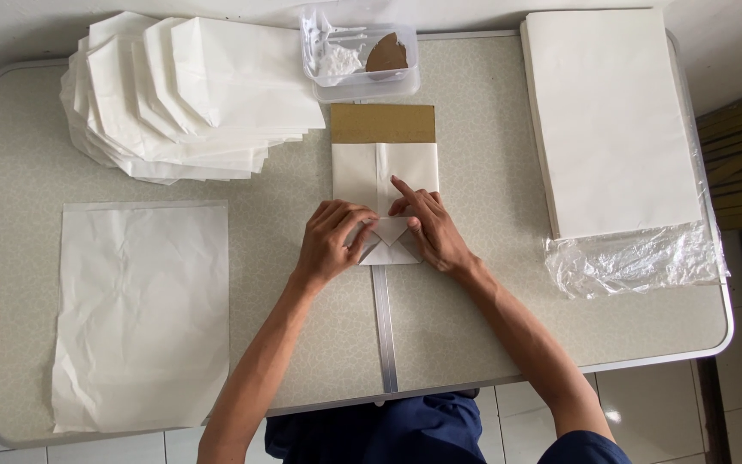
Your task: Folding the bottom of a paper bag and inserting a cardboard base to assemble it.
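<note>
A white paper bag (362, 172) lies flat at the table's middle, wrapped around a brown cardboard sheet (382, 124) that sticks out at its far end. My left hand (330, 241) and my right hand (429, 228) press on the bag's near end, where the paper is folded into triangular flaps (388, 245). The right index finger points along the bag's centre seam. Both hands rest flat on the folds with fingers spread.
A fanned pile of finished white bags (182, 94) sits far left. A loose white sheet (141, 314) lies near left. A tall stack of white paper (611, 120) on clear plastic wrap (637, 258) is at right. A clear plastic tub (359, 50) holds white paste.
</note>
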